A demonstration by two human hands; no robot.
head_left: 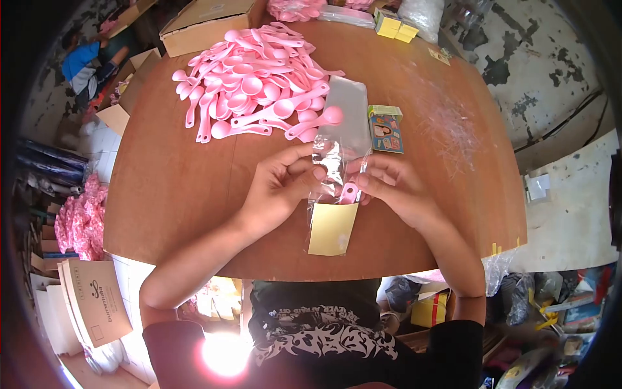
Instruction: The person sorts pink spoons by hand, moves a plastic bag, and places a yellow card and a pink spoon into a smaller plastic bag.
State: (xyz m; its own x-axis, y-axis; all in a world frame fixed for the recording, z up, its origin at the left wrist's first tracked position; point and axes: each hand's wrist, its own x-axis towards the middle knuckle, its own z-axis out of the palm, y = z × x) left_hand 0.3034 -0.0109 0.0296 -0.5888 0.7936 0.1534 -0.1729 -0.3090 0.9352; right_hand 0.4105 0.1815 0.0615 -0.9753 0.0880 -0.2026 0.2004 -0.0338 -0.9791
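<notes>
Both hands hold a clear plastic bag [329,159] over the near part of the table. My left hand [282,181] pinches its left side between thumb and fingers. At the right side, my right hand [392,187] has its thumb and fingers closed on the bag beside the holed end of a pink spoon handle [349,193]. The rest of that spoon is hidden. A plain yellowish card [332,230] shows at the bag's lower end. Just beyond my hands lie a stack of clear bags [348,107] and a small stack of printed cards [387,133].
A large heap of pink measuring spoons [253,84] covers the back left of the wooden table [194,175]. Behind it stands a cardboard box [207,26]. Thin plastic strips [450,126] lie at the right. Another person [84,65] is at the far left.
</notes>
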